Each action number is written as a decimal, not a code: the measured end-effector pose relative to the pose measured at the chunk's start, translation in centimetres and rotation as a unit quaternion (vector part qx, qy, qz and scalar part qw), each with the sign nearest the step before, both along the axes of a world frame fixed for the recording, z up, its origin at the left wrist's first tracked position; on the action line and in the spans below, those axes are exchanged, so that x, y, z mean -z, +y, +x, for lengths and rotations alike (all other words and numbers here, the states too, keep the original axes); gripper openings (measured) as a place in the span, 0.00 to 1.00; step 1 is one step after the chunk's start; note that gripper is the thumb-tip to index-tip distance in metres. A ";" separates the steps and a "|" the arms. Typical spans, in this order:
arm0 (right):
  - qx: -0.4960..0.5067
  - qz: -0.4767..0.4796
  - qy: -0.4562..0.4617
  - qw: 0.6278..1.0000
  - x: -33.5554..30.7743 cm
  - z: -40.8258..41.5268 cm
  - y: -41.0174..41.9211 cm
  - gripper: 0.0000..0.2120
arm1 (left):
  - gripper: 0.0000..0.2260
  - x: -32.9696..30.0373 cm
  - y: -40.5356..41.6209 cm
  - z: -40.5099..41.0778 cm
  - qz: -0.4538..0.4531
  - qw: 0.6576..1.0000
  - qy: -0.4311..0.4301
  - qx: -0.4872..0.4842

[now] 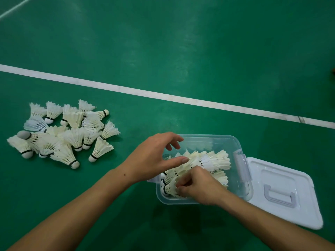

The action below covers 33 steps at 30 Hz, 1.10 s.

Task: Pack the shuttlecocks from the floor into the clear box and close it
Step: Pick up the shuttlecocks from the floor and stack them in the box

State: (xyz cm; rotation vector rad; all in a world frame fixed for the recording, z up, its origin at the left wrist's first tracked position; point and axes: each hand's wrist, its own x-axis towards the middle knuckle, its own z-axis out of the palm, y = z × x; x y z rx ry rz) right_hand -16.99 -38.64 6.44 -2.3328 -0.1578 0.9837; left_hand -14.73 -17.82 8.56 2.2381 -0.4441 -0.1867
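While your right hand (197,187) pinches a shuttlecock (169,188) inside the clear box (241,185), your left hand (155,156) hovers spread above its rim; the lid (282,192) lies beside it, and the loose pile (63,134) waits farther left on the floor (163,51).

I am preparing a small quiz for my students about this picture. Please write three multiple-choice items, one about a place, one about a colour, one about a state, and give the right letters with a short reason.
1. Where does the lid lie?
A. On the floor, right of the clear box
B. On top of the box
C. Beside the loose pile

2. What colour is the floor?
A. Blue
B. Green
C. Brown

3. What is the right hand doing?
A. Resting on the floor
B. Holding the lid
C. Gripping a shuttlecock inside the box

Answers:
1 A, the lid lies flat by the box's right side.
2 B, green with a white line.
3 C, its fingers close on the feathers.
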 end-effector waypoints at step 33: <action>-0.145 0.001 -0.241 0.960 0.1 6.5 21.6 0.06 | 0.09 6.1 22.5 -7.4 0.052 0.889 0.042 -0.454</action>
